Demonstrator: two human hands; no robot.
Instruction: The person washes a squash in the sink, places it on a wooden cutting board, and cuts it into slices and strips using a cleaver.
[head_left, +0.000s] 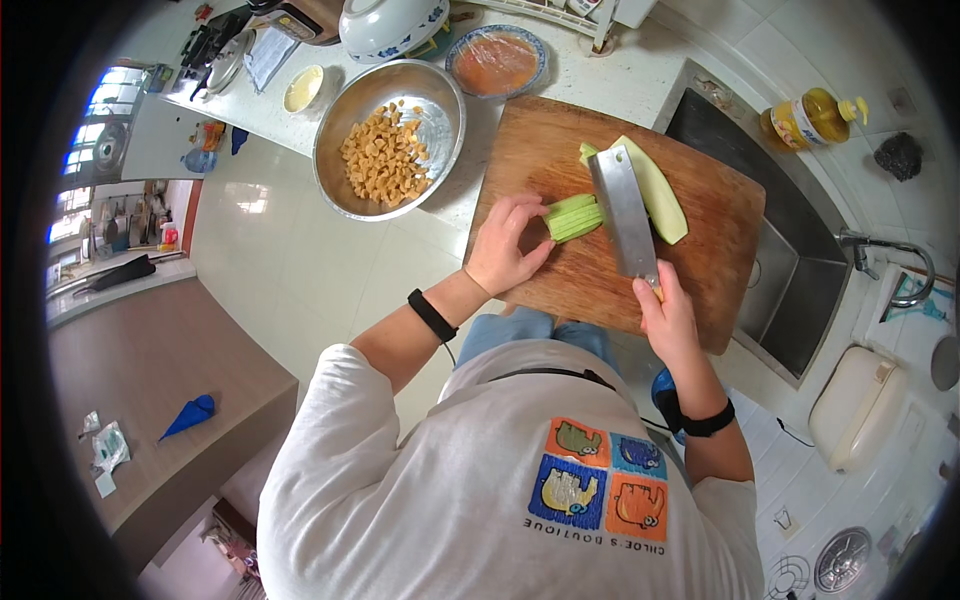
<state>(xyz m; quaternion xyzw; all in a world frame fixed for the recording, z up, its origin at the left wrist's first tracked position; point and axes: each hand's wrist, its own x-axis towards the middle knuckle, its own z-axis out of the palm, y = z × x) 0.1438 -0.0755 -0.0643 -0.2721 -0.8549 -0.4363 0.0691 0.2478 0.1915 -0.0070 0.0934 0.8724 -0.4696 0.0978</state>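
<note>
A wooden cutting board (525, 281) lies before me with pale green squash on it. My left hand (511, 244) holds the left end of a bundle of squash strips (574, 218) between thumb and fingers. My right hand (667, 307) grips the handle of a cleaver (624, 217), its steel blade pointing away from me at the strips' right end. Right of the blade lies a long halved piece of squash (660, 195), pale side up. Another green bit of squash (587, 152) shows at the blade's far tip, partly hidden.
Left of the board, a steel bowl (328, 142) holds many tan chunks. Behind stand a film-covered plate (498, 61), a small cup (304, 90) and a blue-patterned white bowl (394, 30). The board overlaps the sink (795, 300) on the right, near a faucet (892, 244) and oil bottle (806, 120).
</note>
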